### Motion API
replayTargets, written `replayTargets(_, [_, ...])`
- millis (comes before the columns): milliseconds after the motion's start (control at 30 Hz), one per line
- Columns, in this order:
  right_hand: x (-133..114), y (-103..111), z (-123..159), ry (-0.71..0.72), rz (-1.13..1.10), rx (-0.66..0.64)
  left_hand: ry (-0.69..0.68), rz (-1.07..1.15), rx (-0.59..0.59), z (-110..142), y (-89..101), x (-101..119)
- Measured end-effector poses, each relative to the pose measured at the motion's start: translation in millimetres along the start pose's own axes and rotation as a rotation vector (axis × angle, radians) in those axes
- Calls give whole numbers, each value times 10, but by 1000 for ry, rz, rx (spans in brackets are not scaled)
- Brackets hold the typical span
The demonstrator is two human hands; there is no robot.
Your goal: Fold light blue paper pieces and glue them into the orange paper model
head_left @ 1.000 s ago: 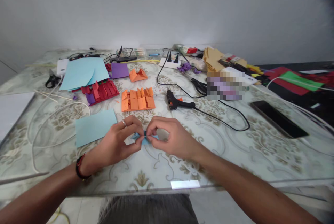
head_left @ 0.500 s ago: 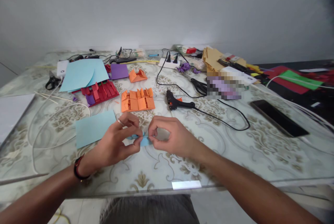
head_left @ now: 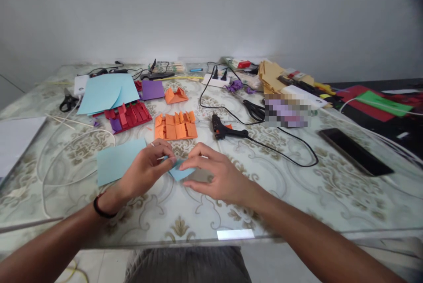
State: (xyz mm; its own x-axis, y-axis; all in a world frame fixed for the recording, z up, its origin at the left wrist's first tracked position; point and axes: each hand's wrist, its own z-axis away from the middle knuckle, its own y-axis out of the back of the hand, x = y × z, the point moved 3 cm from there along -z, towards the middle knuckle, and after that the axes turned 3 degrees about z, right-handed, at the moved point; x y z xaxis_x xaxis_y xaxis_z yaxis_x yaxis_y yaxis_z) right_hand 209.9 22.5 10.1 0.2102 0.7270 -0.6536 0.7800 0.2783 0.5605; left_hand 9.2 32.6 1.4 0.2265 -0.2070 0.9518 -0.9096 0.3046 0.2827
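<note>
A small folded piece of light blue paper (head_left: 179, 174) lies between my two hands above the near middle of the table. My left hand (head_left: 143, 169) pinches its left corner with thumb and forefinger. From the right, my right hand (head_left: 216, 174) has its forefingers touching the paper's upper side, while its thumb stands apart below. Part of the paper is hidden by the fingers. A flat light blue sheet (head_left: 117, 162) lies partly behind my left hand. Just beyond the hands sits an orange folded paper piece (head_left: 176, 126) with several raised flaps.
A black glue gun (head_left: 228, 129) lies right of centre, its cord running right. A phone (head_left: 355, 151) is at the right. Red folded paper (head_left: 132, 116), blue sheets (head_left: 105, 91) and black scissors (head_left: 68, 101) lie far left. A power strip (head_left: 216, 80) stands at the back.
Both hands pinched the blue paper close together before. Now the right thumb has come away and its fingers have spread, and the paper shows more of its flat face.
</note>
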Motion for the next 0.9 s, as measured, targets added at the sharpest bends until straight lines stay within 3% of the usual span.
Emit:
replayTargets(200, [83,-10,-1,-96,50,-3,10,96,-90,22,-12,27])
replayTargets(400, [122,13,-10,-238,7,-55,-124,43,-140,52,-13,-8])
replayTargets(567, [153,-5,-15,-313,-65,-88,-135,-5,-116,39,-20,-32])
replayTargets(767, [132,-62,-3,-421,-323,-133,-156,-64,-71,43,-14,-37])
replayTargets(900, [121,-66,-3,-480,-326,-137,-120,-64,-69,59,-35,-55])
